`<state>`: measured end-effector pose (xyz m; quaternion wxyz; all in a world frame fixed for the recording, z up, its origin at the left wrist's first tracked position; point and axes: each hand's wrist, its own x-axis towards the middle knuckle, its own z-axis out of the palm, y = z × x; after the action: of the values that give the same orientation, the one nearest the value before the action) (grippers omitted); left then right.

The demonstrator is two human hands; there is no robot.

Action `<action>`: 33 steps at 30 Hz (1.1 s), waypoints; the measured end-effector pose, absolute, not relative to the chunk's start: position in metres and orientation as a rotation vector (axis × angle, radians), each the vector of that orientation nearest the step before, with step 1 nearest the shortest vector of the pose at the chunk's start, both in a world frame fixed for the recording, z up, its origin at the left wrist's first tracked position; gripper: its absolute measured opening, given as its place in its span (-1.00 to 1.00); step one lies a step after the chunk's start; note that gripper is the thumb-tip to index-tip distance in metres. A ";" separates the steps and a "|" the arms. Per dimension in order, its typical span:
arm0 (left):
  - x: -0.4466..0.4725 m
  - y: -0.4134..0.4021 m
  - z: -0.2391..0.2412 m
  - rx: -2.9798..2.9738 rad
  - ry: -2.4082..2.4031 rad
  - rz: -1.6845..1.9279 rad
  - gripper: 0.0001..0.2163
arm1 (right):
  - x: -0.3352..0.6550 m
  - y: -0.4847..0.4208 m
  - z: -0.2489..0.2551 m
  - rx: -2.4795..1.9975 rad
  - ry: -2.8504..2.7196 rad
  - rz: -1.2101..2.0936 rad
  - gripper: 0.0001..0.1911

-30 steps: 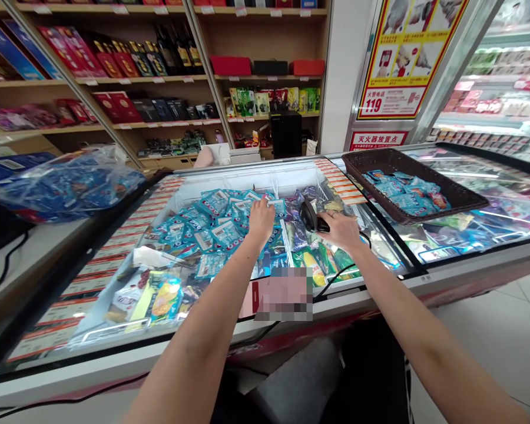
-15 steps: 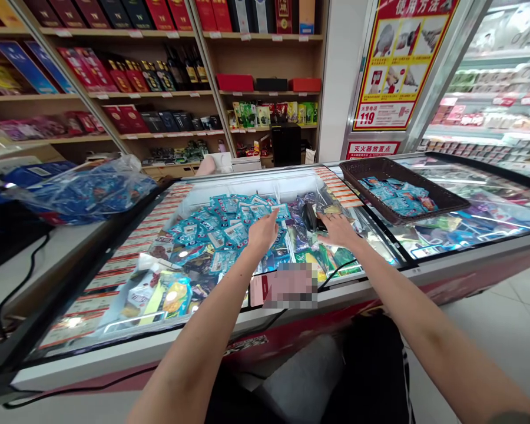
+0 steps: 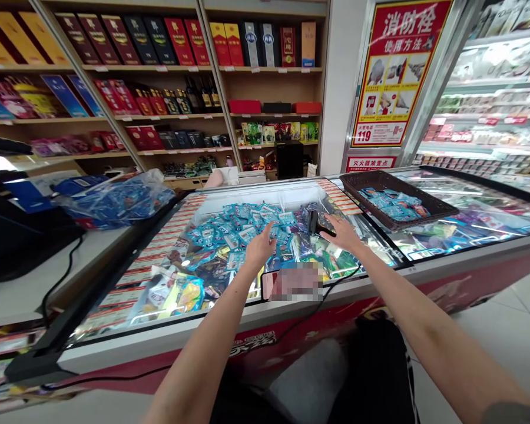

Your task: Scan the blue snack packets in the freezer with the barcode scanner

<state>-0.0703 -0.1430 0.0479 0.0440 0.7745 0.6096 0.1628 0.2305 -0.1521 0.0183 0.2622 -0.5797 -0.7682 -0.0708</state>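
My left hand (image 3: 260, 246) is over the glass-topped freezer, index finger and thumb apart, with nothing visible between them. Just beyond its fingertips, small blue packets (image 3: 229, 240) lie spread in a pile. To the right, my right hand (image 3: 343, 232) rests with its fingers stretched out beside a black handheld scanner (image 3: 313, 224). The scanner's handle points toward my palm; whether the hand touches it is hard to tell. A phone (image 3: 269, 287) with a blurred-out screen lies at the front edge of the freezer (image 3: 203, 327), between my forearms.
A brown woven tray (image 3: 391, 221) of similar blue packets sits on the right freezer section. At left is a clear plastic bag (image 3: 115, 200) full of blue packets. A black cable (image 3: 331, 288) crosses the front edge. Shelves (image 3: 168, 118) with boxes and bottles stand behind.
The view has tilted up and shifted slightly. My left hand has drawn back a little from a blue packet near its fingertips. The scanner has turned beside my right hand.
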 end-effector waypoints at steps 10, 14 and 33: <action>-0.061 -0.157 0.050 2.359 1.783 0.509 -0.37 | 0.193 -0.175 0.029 -1.735 -2.003 -0.276 -0.23; -0.059 -0.166 0.057 2.434 1.812 0.527 -0.29 | 0.177 -0.185 0.033 -1.901 -2.006 -0.357 -0.20; -0.059 -0.188 0.093 2.451 1.987 0.277 -0.17 | 0.127 -0.205 0.086 -1.969 -2.046 -0.268 -0.02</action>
<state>-0.0590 -0.1876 0.0930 -0.0128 0.7739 0.6271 0.0875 0.1267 -0.2053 0.0856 0.1441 -0.6832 -0.7098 -0.0929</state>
